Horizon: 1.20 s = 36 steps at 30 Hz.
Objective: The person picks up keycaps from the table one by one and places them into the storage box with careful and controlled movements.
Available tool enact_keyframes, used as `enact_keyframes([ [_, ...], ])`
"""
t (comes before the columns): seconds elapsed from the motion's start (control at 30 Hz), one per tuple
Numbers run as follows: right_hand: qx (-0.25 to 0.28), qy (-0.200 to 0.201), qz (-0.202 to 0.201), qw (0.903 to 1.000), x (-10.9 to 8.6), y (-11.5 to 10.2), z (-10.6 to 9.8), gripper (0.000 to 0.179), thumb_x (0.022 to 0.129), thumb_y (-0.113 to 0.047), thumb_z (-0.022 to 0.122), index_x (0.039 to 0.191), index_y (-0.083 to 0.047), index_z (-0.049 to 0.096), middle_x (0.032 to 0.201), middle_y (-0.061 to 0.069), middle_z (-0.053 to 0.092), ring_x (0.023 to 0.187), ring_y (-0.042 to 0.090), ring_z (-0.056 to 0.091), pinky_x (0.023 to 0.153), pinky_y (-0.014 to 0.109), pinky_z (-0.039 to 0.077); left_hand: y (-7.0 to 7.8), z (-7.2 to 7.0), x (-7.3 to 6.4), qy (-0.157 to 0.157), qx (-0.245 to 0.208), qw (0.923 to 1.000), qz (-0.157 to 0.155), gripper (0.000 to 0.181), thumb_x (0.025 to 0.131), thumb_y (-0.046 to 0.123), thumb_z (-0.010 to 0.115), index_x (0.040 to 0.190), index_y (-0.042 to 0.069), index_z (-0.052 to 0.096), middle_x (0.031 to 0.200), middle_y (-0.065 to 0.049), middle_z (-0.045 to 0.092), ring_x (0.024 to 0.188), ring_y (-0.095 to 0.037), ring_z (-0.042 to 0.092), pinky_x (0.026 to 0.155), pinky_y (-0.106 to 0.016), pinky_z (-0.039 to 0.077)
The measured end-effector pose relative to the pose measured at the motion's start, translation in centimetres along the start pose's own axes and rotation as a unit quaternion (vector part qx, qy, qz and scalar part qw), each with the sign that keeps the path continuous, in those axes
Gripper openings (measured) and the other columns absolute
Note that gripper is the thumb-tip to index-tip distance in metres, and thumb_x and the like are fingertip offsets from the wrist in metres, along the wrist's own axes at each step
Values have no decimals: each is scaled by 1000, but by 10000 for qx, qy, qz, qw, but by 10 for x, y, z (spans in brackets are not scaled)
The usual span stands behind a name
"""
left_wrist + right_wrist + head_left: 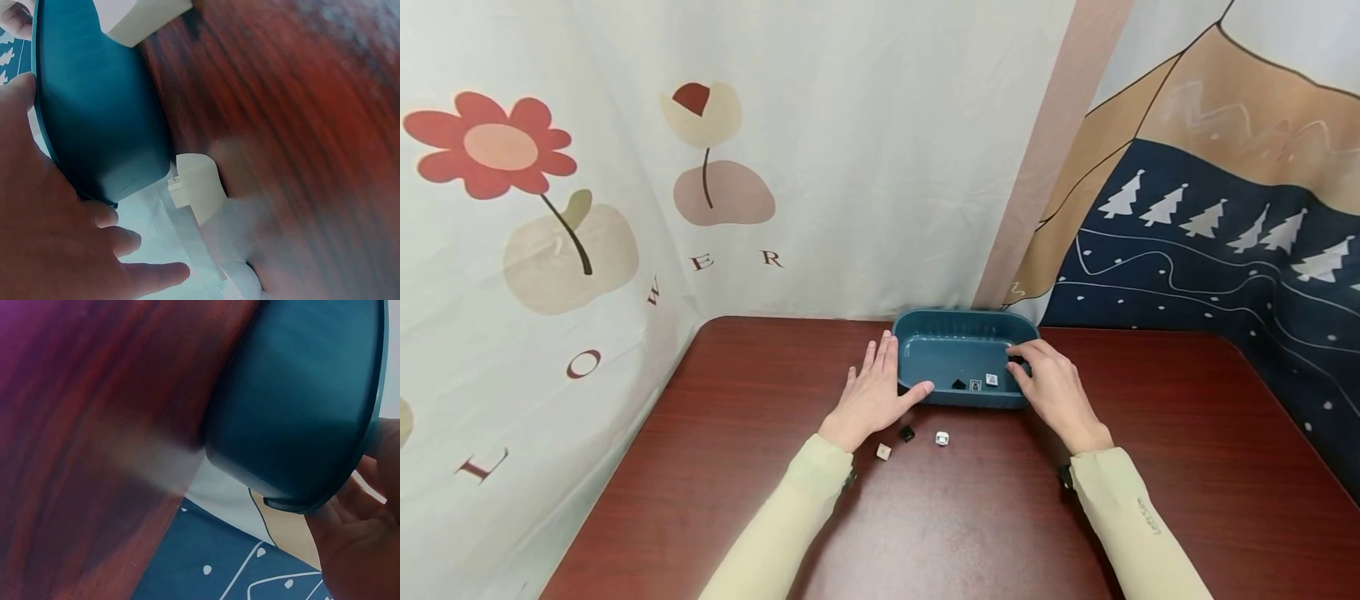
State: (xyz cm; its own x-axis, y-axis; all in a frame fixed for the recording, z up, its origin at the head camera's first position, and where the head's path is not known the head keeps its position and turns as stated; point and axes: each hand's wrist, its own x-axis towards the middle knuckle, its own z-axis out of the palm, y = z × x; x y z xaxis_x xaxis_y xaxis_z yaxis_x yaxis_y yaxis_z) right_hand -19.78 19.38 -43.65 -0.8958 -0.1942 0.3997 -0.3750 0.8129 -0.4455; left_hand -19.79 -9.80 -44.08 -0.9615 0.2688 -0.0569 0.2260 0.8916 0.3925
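A dark blue-green tray point(955, 400) sits at the back of the table. My left hand point(876, 387) rests against its left end, fingers straight and thumb over the front rim. My right hand point(1056, 387) reaches over the right end, pinching a small black keycap point(1015, 360) mostly hidden by the fingers. Inside the tray lie a black keycap point(958, 384), a patterned one point(975, 386) and a white one point(992, 380). In front, on the table, are a beige keycap point(883, 452), a black keycap point(907, 433) and a white keycap point(942, 438). The left wrist view shows a pale keycap point(200, 187) close up.
The reddish-brown wooden table point(970, 525) carries the tray near its back edge. Behind it hangs a printed curtain point(865, 167) with flowers, letters, a mountain and trees.
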Motion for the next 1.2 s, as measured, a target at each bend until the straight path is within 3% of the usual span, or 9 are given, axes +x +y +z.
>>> enact_keyframes([
  [0.37,-454,-255,-221,9984,7,-3,0,26,91,0,76,117,5,75,115,23,71,105,38,69,88,54,57,-1,-1,0,-5,-24,10000,12,107,96,78,42,167,8,3,174,-6,-2,160,-32,4,121,-64,18],
  [0.77,-860,-714,-150,9936,12,-10,-2,29,93,2,71,121,7,73,115,26,71,104,41,70,86,55,57,0,-1,-1,-15,-44,10000,29,107,96,78,43,167,8,3,174,-6,-2,160,-32,4,121,-64,17],
  [1.2,-570,-439,-105,9974,4,-14,0,30,99,-13,70,124,4,72,122,25,69,111,41,66,93,57,55,0,-2,-1,-47,-24,10000,0,107,96,79,42,167,9,3,174,-5,-3,160,-31,4,121,-64,17],
])
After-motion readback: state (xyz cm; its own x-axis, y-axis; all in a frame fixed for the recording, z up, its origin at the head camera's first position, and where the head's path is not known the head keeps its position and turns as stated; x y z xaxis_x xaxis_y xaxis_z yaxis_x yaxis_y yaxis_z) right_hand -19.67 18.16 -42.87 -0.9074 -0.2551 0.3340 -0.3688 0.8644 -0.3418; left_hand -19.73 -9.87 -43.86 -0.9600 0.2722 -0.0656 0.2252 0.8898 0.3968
